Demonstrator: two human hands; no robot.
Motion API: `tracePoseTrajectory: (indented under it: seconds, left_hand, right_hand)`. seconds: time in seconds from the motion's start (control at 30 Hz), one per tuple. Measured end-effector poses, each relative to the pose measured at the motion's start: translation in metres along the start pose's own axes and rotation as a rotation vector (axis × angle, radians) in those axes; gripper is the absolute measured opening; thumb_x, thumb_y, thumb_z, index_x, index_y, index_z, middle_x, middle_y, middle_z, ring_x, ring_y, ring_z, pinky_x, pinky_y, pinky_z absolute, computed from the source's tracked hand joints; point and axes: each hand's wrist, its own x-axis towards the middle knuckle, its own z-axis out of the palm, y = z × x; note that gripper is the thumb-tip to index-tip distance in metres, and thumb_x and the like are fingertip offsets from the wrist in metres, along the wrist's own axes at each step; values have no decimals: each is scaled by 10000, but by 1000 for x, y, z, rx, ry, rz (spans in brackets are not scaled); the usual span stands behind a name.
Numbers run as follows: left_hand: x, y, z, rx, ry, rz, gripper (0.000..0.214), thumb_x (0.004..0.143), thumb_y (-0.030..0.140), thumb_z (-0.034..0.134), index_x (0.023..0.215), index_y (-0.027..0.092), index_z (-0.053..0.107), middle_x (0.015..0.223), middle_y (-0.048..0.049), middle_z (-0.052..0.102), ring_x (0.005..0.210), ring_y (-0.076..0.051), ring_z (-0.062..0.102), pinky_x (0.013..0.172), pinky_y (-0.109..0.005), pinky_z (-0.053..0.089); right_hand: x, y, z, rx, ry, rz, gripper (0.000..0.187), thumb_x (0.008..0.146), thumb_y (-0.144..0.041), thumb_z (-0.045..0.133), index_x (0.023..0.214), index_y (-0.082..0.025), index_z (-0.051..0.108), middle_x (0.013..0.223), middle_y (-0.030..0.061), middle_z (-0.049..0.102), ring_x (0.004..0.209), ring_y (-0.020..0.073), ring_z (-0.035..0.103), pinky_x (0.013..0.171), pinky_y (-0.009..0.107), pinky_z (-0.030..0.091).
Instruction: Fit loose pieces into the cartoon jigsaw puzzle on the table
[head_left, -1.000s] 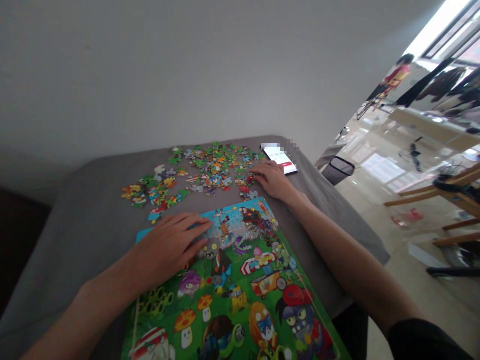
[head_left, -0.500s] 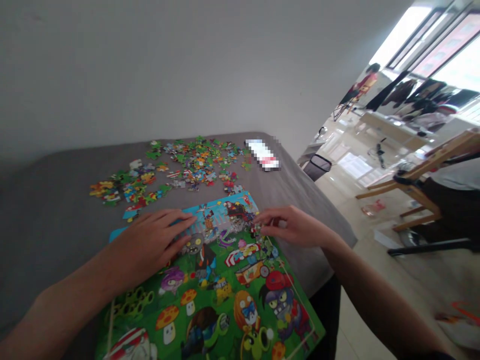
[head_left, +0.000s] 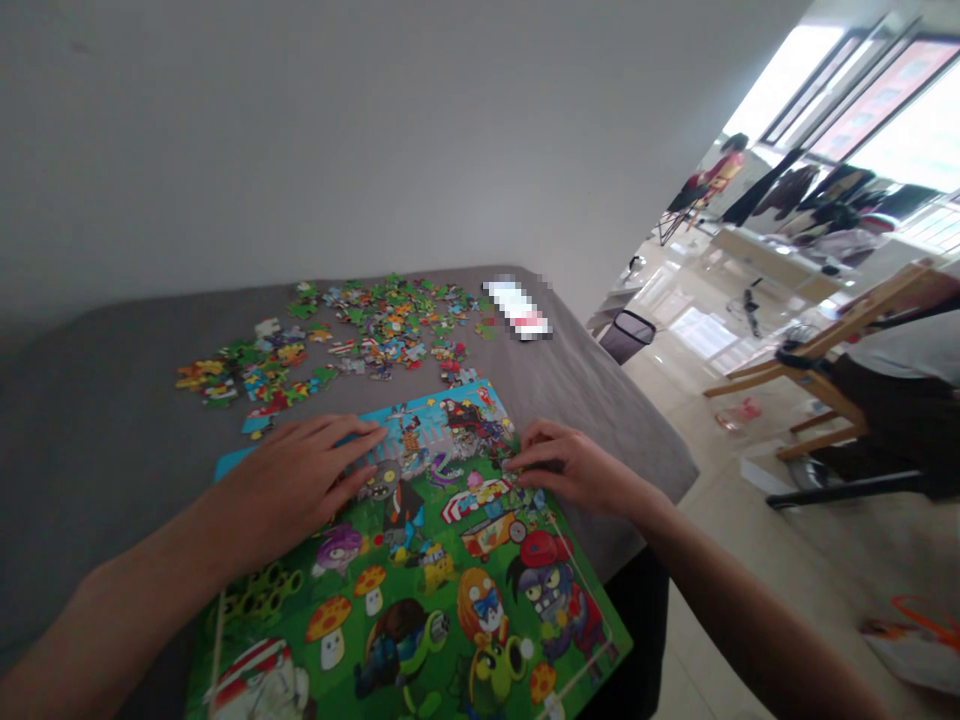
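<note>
A colourful cartoon puzzle board (head_left: 420, 640) lies tilted across the grey-covered surface, its picture full of mushrooms, plants and zombies on green. Flat over its upper left part rests my left hand (head_left: 311, 470), fingers stretched out and holding nothing. At the board's upper right edge, my right hand (head_left: 566, 465) has its thumb and fingers pinched together on a small puzzle piece, mostly hidden by the fingertips. Past the board's far edge lies a spread of loose puzzle pieces (head_left: 394, 315), with another cluster (head_left: 251, 375) on the left.
A phone (head_left: 517, 308) with a lit, blurred screen lies right of the loose pieces. A grey wall (head_left: 337, 130) rises behind the surface. To the right, the floor holds a wooden chair (head_left: 825, 395), a dark-rimmed bin (head_left: 626, 335) and a bag (head_left: 915, 640).
My right hand's fingers have drawn closer together and lower against the board's edge. My left hand stays in place on the board. The whole view has shifted slightly.
</note>
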Motion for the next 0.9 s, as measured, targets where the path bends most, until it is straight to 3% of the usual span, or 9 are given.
tracePoseTrajectory:
  seconds: [0.23, 0.4, 0.57, 0.7, 0.9]
  left_hand:
    - [0, -3, 4, -3, 39, 30, 601, 1064, 586, 292, 1340, 247, 705, 1311, -102, 713, 1234, -322, 630, 1069, -515, 485]
    - [0, -5, 6, 16, 56, 52, 641, 1065, 620, 260, 1331, 254, 714, 1306, -97, 720, 1219, -316, 635, 1049, -498, 495]
    - [0, -5, 7, 1, 71, 55, 626, 1069, 607, 278, 1327, 244, 717, 1304, -104, 719, 1212, -324, 640, 1053, -512, 493]
    - [-1, -6, 7, -12, 61, 55, 617, 1065, 610, 296, 1342, 242, 708, 1319, -110, 712, 1217, -333, 640, 1041, -525, 498]
    - [-1, -6, 6, 13, 64, 70, 630, 1072, 598, 279, 1351, 225, 702, 1303, -121, 716, 1201, -342, 645, 1023, -538, 503]
  right_hand:
    - [5, 8, 2, 45, 36, 157, 503, 867, -293, 831, 1349, -273, 686, 1173, 56, 558, 827, 138, 554, 778, 306, 538]
    - [6, 13, -1, 42, -52, 89, 304, 937, -362, 758, 1227, -272, 772, 1194, 67, 548, 896, 155, 594, 831, 325, 538]
    - [-1, 11, 1, 23, -6, 25, 251, 963, -373, 726, 1174, -252, 784, 1157, 72, 575, 1026, 188, 616, 882, 325, 535]
    - [-4, 8, -1, 21, 16, 62, 246, 913, -392, 783, 1081, -213, 761, 1131, 63, 585, 924, 166, 612, 835, 318, 540]
    - [2, 6, -6, 15, -63, 94, 195, 868, -305, 836, 985, -196, 725, 1073, 32, 578, 847, 141, 565, 809, 294, 508]
